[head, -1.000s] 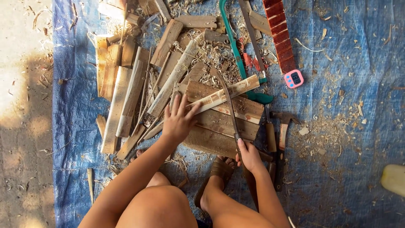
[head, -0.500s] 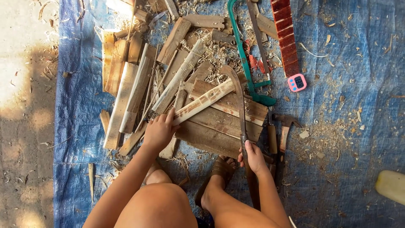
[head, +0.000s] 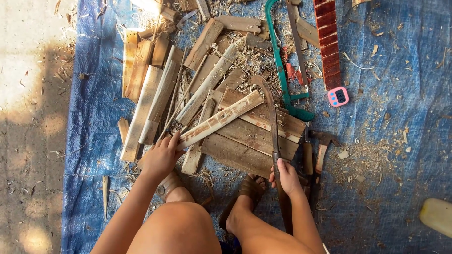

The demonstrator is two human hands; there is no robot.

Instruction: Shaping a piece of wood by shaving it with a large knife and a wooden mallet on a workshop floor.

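My left hand [head: 161, 155] grips the near end of a long pale wooden strip [head: 221, 117] that lies slanted across a stack of brown planks [head: 249, 136]. My right hand [head: 286, 177] is closed around the handle of a long curved blade [head: 270, 106], which rests on the planks with its tip pointing away from me. My knees and sandalled feet sit just below the planks.
Split wood pieces [head: 150, 94] and shavings [head: 240, 54] are piled at the upper left on a blue tarp [head: 400, 117]. A green-framed saw [head: 282, 75], a red ridged strip [head: 327, 42], a small pink timer [head: 338, 97], a hammer [head: 322, 146] and a pale object [head: 437, 214] lie to the right.
My left hand has slid down and left off the planks and closed on the pale strip's near end. The strip has pivoted with it. The right hand stays on the blade handle.
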